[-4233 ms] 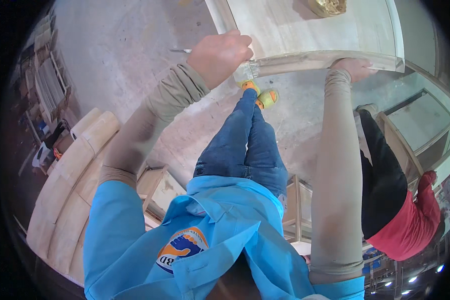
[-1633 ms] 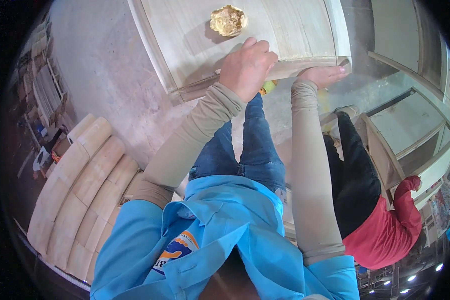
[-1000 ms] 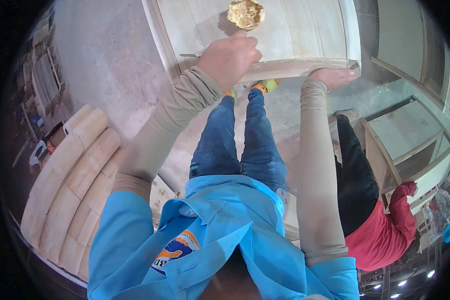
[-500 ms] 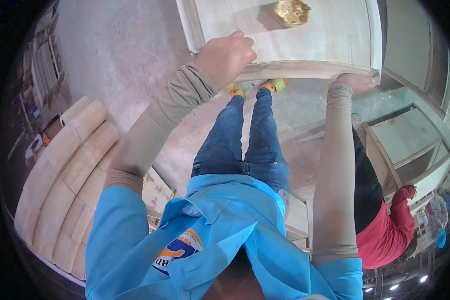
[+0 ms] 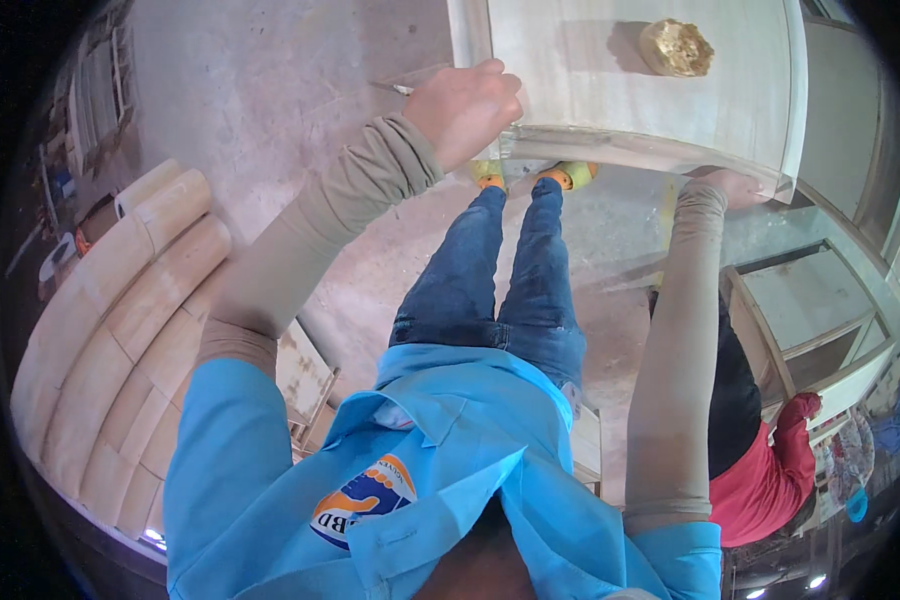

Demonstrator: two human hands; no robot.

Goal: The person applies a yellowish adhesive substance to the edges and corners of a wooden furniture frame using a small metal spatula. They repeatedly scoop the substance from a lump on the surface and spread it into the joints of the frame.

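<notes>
A pale wooden panel with raised side strips stands in front of me. On top of it sits a small golden tub with a crumpled, rough top. My left hand is closed at the panel's near left corner. A thin pointed tool sticks out from that fist to the left; most of it is hidden by the hand. My right hand grips the panel's near edge by the right corner, its fingers partly hidden beneath.
Curved wooden boards are stacked at the left. To the right stands an unfinished wooden cabinet frame, with a co-worker in a red sleeve beside it. A small wooden piece lies behind my left arm.
The panel and the golden tub have shifted right and slightly nearer in view. My left hand now sits closer to the panel's left corner, and the thin tool has come into sight.
</notes>
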